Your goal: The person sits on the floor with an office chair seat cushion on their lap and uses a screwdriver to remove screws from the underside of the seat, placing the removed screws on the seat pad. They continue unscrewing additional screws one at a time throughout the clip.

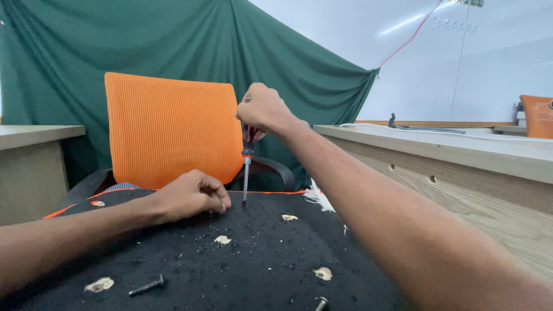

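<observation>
My right hand [264, 109] grips the red and black handle of a screwdriver [246, 173], held upright with its tip touching the black fabric surface [253, 259]. My left hand [193, 194] rests on that surface just left of the tip, fingers curled as if pinching something small that I cannot make out. The surface is dotted with small debris and several pale torn spots [222, 239].
A loose dark bolt [146, 285] lies at the front left, another screw [321, 303] at the bottom edge. An orange chair back [173, 129] stands behind the surface. Wooden desks [472, 173] flank both sides, with a green curtain [173, 40] behind.
</observation>
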